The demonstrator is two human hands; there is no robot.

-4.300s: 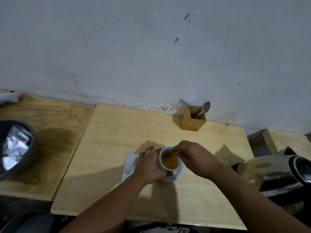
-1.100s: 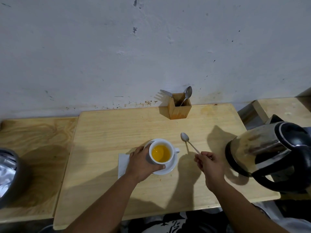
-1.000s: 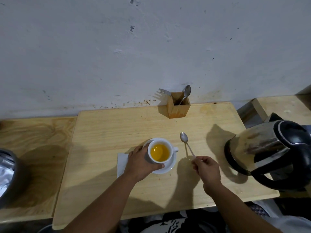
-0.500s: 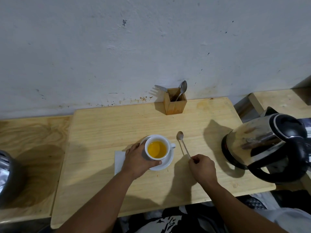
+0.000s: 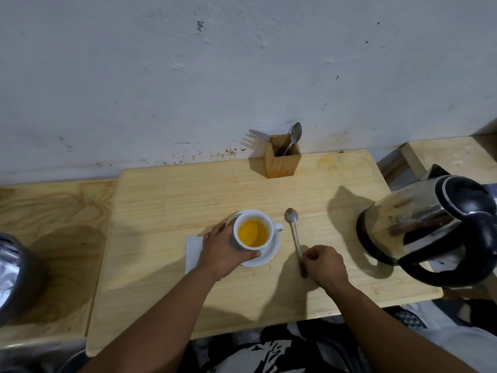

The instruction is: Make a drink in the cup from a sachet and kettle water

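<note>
a white cup point(image 5: 252, 230) of orange drink is gripped by the left hand point(image 5: 224, 250); a teaspoon point(image 5: 295, 236) lying on the wooden table point(image 5: 166, 211) is pinched by the right hand point(image 5: 324, 263).

Bare forearms, no sleeves; black-and-white patterned garment point(image 5: 271, 348) below.

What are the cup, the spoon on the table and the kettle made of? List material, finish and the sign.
Cup: likely glazed ceramic; white, glossy, thick rim.
Spoon: metal, probably steel; grey, dull sheen.
Kettle: polished steel body mirroring its surroundings; the black lid and handle look like plastic.
</note>
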